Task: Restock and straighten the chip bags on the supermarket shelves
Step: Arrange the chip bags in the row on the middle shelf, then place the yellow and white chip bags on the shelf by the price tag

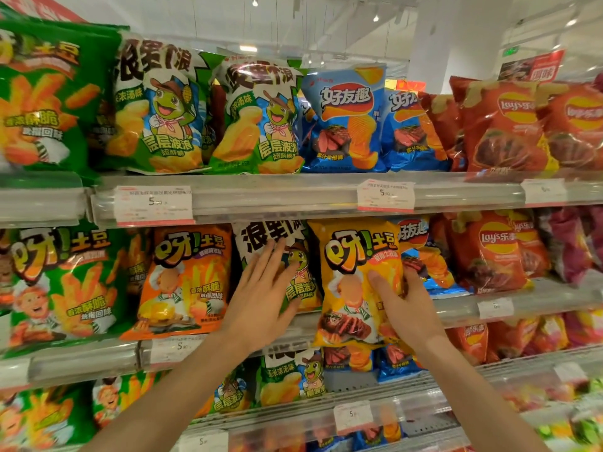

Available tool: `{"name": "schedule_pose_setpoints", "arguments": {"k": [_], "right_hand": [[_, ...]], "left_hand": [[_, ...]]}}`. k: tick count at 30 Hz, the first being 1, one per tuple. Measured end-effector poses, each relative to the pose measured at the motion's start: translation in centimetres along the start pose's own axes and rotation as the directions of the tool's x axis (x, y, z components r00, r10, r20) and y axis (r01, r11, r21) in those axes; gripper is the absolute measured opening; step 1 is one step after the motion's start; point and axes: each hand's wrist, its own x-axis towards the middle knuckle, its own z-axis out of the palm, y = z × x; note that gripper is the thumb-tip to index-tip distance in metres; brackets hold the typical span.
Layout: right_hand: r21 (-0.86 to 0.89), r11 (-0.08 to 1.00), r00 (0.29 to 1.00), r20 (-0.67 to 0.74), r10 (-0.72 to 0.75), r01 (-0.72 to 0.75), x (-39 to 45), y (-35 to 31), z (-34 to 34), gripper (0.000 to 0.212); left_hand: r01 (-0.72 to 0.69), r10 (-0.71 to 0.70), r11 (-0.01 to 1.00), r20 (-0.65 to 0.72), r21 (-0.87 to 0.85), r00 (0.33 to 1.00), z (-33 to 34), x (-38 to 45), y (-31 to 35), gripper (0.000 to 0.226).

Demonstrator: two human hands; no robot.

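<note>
Yellow glossy foil chip bag (pixel 355 282), middle shelf (pixel 463 308): light, puffy, slippery, crushable (take the side edges). Right hand (pixel 403 300) grip holds its right edge; left hand (pixel 264 288) flat, grip wide, on the green-and-white foil chip bag (pixel 277 236).

white price tags (pixel 385 195) on clear shelf rails (pixel 293 194); ceiling lights (pixel 376 18) overhead.

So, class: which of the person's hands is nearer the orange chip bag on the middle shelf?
Left. The left hand lies flat on the frog-mascot bag right beside the orange chip bag; the right hand grips the yellow bag, farther away.
</note>
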Motion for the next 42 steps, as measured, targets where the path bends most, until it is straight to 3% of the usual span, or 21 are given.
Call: {"name": "schedule_pose_setpoints", "arguments": {"k": [3, 5, 8, 10, 12, 16, 28, 36, 42], "right_hand": [[0.015, 0.999, 0.999, -0.009, 0.045, -0.045, -1.0, -0.2, 0.2, 0.069], [0.037, 0.996, 0.997, 0.008, 0.078, -0.078, -1.8, -0.2, 0.3, 0.068], [0.04, 0.996, 0.996, 0.053, 0.073, -0.075, -3.4, 0.0, 0.5, 0.082], [0.03, 0.998, 0.995, 0.077, 0.058, -0.06, -4.3, 0.2, 0.6, 0.094], [0.041, 0.997, 0.992, 0.109, 0.06, -0.065, -5.0, 0.2, 0.8, 0.093], [0.008, 0.999, 0.987, 0.159, 0.033, -0.035, -6.4, -0.5, 1.5, 0.064], [0.05, 0.996, 0.907, 0.412, -0.083, 0.068, -11.4, -4.4, 9.8, 0.063], [0.029, 0.996, 0.82, 0.566, -0.086, 0.084, -19.2, -9.8, 21.0, 0.079], [0.091, 0.993, 0.717, 0.687, -0.116, 0.073, -27.3, -13.7, 31.5, 0.074]], "left_hand": [[0.074, -0.118, 0.942, -0.113, -0.329, 0.987, -1.3, -1.2, 2.5, 0.061], [0.165, -0.21, 0.835, -0.027, -0.524, 0.977, -2.3, -1.8, 3.9, 0.065], [0.287, -0.218, 0.616, 0.191, -0.734, 0.957, -3.5, -2.6, 5.0, 0.079], [0.34, -0.197, 0.484, 0.278, -0.806, 0.94, -4.2, -3.3, 5.3, 0.081], [0.366, -0.198, 0.407, 0.311, -0.837, 0.93, -4.6, -4.0, 5.5, 0.081], [0.377, -0.255, 0.376, 0.296, -0.846, 0.92, -5.3, -5.8, 5.2, 0.087], [0.403, -0.545, 0.34, 0.171, -0.85, 0.821, -9.4, -15.5, -0.9, 0.079], [0.448, -0.706, 0.32, 0.105, -0.835, 0.7, -15.5, -26.2, -8.8, 0.076], [0.51, -0.778, 0.33, 0.077, -0.795, 0.623, -21.6, -36.5, -16.3, 0.078]]}}
